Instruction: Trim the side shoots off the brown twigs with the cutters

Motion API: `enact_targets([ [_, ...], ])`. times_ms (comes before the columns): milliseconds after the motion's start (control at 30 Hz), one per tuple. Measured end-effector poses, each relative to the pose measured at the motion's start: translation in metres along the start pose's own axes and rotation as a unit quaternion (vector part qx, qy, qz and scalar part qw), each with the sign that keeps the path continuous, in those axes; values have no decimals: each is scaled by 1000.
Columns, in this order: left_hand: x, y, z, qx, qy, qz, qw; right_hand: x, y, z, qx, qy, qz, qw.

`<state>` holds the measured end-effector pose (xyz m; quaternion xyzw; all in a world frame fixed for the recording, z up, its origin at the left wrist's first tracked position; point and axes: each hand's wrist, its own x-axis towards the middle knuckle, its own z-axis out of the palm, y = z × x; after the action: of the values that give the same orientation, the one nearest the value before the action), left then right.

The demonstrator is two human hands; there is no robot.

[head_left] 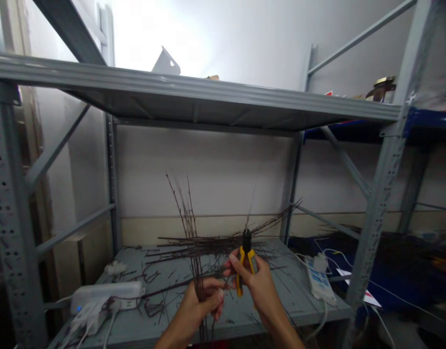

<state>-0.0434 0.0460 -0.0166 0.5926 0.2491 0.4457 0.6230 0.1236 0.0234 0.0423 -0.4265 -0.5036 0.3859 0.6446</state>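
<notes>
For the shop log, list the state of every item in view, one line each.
Left hand, closed around a bunch of thin dark twigs
Right hand, gripping yellow-and-black handled cutters, held upright
Loose dark twig pieces, scattered on the shelf
Grey steel shelf, bearing twigs and electrical items
White plastic power strip, lying on the shelf, white cables attached

Thin dark twigs [197, 266] bunched upright in the left hand [199, 303], yellow-handled pliers [239, 278] in the right hand [259, 286]
</notes>
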Motion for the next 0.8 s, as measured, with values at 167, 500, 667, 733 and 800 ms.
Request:
enact_targets([
  [167,-12,1,-15,-29,51,-33,998,12,-19,-25,-29,48,-40,998],
  [500,-31,24,-43,88,118,0,989,20,-38,-79,-286,81,-105,949],
  [667,-33,27,-46,129,123,8,984,8,-29,-68,-348,18,-86,934],
  [733,-34,26,-46,144,125,9,982,6,-25,-61,-349,0,-88,933],
  [800,-35,25,-47,156,123,11,980,7,-23,-57,-351,-6,-94,932],
])
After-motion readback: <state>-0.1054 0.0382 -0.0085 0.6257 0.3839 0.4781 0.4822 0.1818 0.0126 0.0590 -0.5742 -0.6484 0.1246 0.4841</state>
